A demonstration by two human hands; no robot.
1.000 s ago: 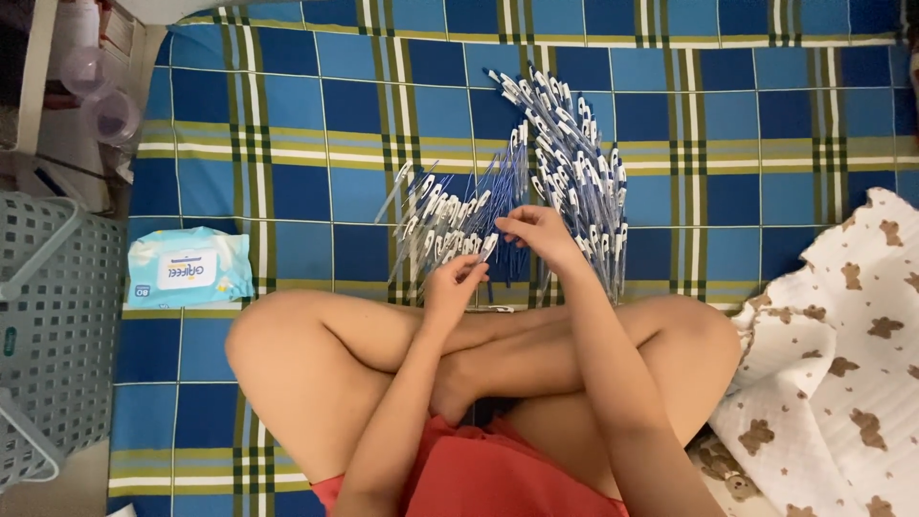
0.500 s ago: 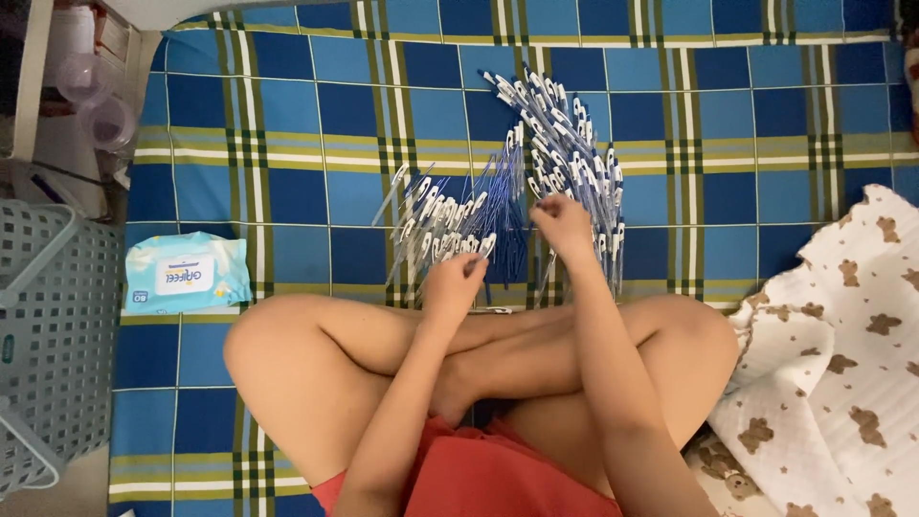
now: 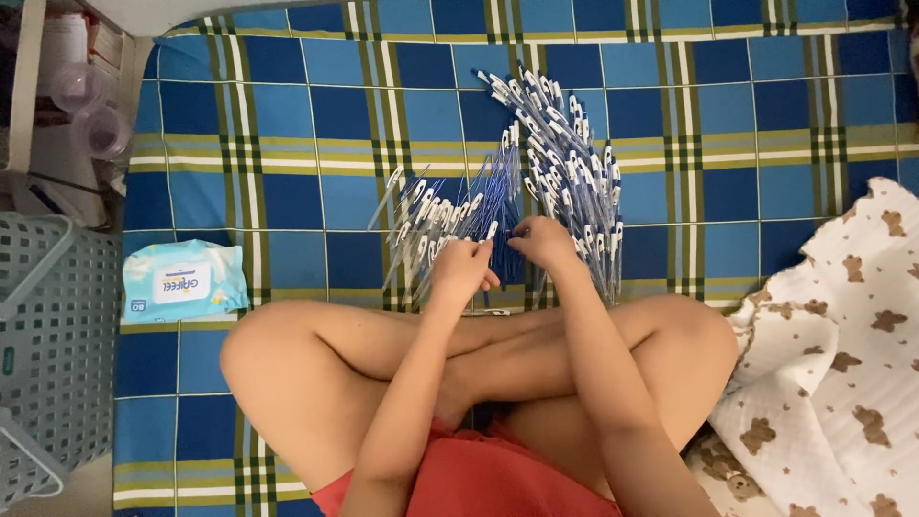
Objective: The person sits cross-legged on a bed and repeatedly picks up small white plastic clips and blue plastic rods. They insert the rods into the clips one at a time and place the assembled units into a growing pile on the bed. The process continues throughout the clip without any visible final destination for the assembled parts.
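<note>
While the person sits cross-legged on a blue, green and white checked blanket [image 3: 287,115], the scene reads from a grey plastic basket [image 3: 48,354] at the far left, past a pale blue pack of wipes [image 3: 184,280], to a fanned pile of blue and white pens [image 3: 536,163] in the middle. Just below that pile the left hand [image 3: 461,270] has its fingers curled around one pen [image 3: 491,233], gripping it near the white end, and the right hand [image 3: 546,241] pinches narrowly at the same pen's other end (whether it grips a separate part I cannot tell). I judge the step in hand to be fitting or checking a single pen drawn from the pile; the next move calls for a steady pinch and lining the two ends up. Farther right lies a white cloth with brown bears [image 3: 833,364]
</note>
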